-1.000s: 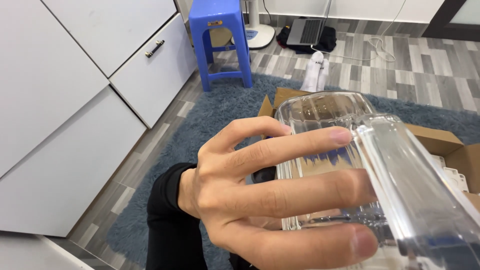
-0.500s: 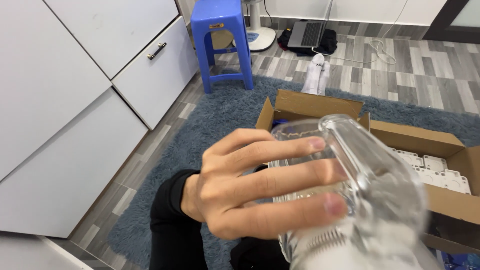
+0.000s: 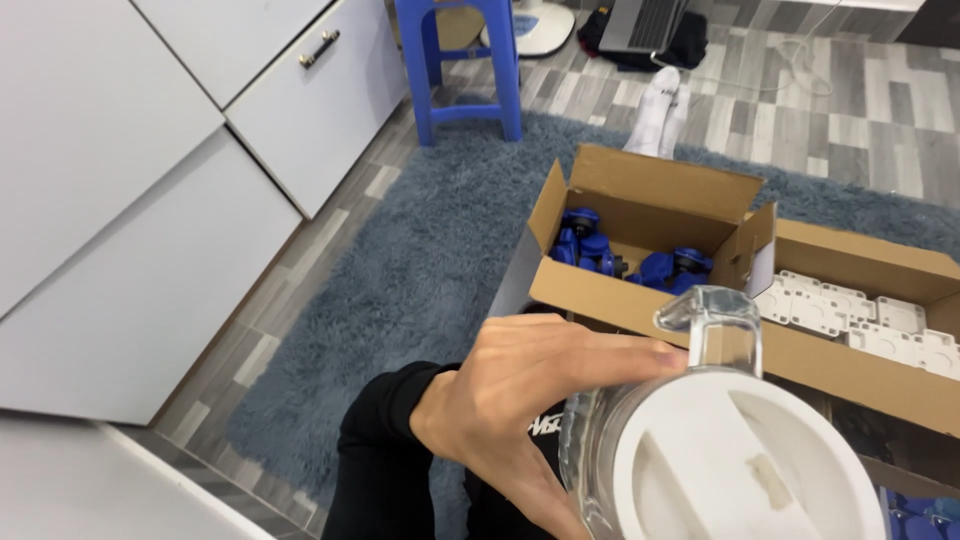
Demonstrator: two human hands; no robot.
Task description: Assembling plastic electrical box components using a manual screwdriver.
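Low in the head view, the left hand [image 3: 510,395] has its fingers [image 3: 600,355] wrapped around the side of a clear plastic jar [image 3: 700,420] with a white lid [image 3: 745,465], held above the lap. Right hand not visible. Jar looks rigid, light and smooth, likely slippery; the moulded handle [image 3: 715,325] offers the surer hold. Beyond lie cardboard boxes [image 3: 640,200] of blue parts [image 3: 590,245] on a grey rug [image 3: 430,260].
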